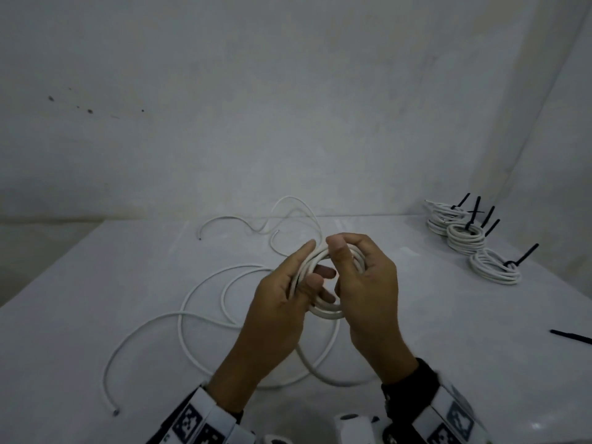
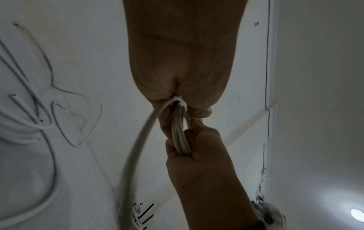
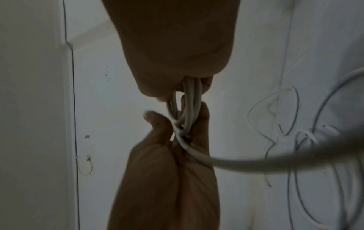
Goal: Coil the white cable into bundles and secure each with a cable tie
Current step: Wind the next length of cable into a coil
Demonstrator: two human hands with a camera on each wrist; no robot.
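Note:
A small coil of white cable (image 1: 325,310) hangs above the middle of the white table (image 1: 80,299), held between both hands. My left hand (image 1: 301,270) grips its left side, thumb through the ring. My right hand (image 1: 355,267) grips the right side, thumb over the top. The cable's loose length (image 1: 205,296) trails from the coil in wide loops on the table to the left. In the left wrist view the coil (image 2: 180,140) runs from the left hand (image 2: 177,101) down into the right hand (image 2: 195,144). The right wrist view shows the coil (image 3: 190,105) between both hands.
Several finished bundles (image 1: 464,235) with black ties stand at the back right of the table. One loose black cable tie (image 1: 570,336) lies at the right edge. Another loose piece of white cable (image 1: 256,224) lies behind the hands. Walls close the back and right.

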